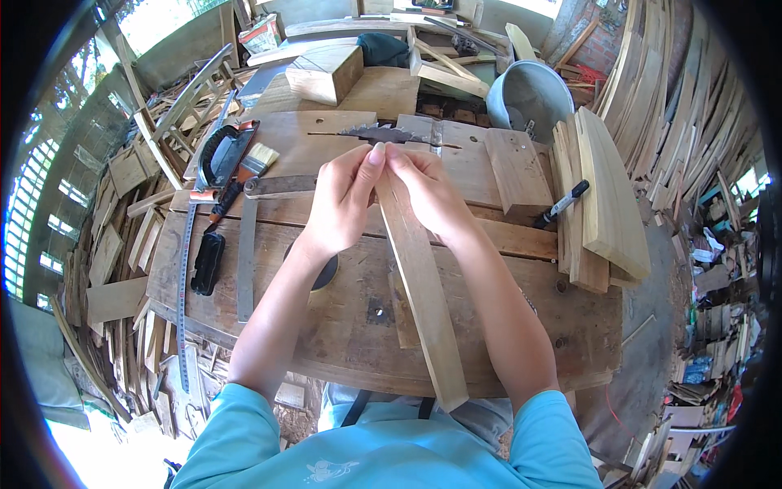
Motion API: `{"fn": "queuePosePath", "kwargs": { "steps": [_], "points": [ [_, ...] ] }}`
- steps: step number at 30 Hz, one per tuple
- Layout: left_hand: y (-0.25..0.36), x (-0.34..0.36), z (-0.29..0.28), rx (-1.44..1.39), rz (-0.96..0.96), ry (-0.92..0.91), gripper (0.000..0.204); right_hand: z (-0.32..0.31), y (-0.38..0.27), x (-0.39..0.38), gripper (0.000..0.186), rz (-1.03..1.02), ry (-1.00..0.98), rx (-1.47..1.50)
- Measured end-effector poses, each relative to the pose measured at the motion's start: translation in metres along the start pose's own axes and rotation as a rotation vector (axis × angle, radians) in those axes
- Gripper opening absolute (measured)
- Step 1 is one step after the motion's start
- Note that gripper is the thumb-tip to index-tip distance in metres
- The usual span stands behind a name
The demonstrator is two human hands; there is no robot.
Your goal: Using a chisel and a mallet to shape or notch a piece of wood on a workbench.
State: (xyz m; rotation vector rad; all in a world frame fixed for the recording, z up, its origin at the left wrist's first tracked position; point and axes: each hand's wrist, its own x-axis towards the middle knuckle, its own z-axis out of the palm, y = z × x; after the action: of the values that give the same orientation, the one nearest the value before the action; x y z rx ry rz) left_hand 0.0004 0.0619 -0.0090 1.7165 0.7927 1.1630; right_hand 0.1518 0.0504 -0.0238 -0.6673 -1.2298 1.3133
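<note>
A long, flat wooden strip (423, 301) runs from the middle of the workbench toward my body, its near end reaching past the front edge. My left hand (345, 191) and my right hand (429, 194) close on its far end, thumbs side by side on top. Fingers underneath are hidden. Just beyond my hands, a dark toothed circular saw blade (379, 134) rises through a slot in the bench top. A flat metal bar (285, 187) lies left of my left hand, joined near its end to another bar (247, 261).
On the bench's left are a hand plane-like tool (220, 159), a brush (259, 158), a black case (208, 262) and a tape measure (186, 293). Right are stacked boards (607, 196), a marker (562, 204) and a grey bucket (533, 96). A wood block (326, 75) sits at the back.
</note>
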Motion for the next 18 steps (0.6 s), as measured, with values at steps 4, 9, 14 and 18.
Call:
{"fn": "queuePosePath", "kwargs": {
  "steps": [4, 9, 14, 18],
  "points": [
    [-0.009, -0.003, 0.001, 0.072, -0.041, 0.005, 0.038, -0.019, 0.017, 0.002, 0.045, 0.032, 0.005, -0.291],
    [-0.015, -0.009, -0.004, 0.144, -0.064, 0.025, 0.040, -0.010, 0.018, 0.001, 0.046, 0.075, 0.096, -0.420],
    [-0.017, -0.010, -0.006, 0.236, -0.044, 0.047, 0.039, -0.012, 0.023, 0.004, 0.049, 0.104, 0.138, -0.466],
    [-0.011, -0.013, -0.006, 0.280, -0.043, 0.057, 0.039, -0.010, 0.017, 0.004, 0.051, 0.199, 0.134, -0.491]
  ]
}}
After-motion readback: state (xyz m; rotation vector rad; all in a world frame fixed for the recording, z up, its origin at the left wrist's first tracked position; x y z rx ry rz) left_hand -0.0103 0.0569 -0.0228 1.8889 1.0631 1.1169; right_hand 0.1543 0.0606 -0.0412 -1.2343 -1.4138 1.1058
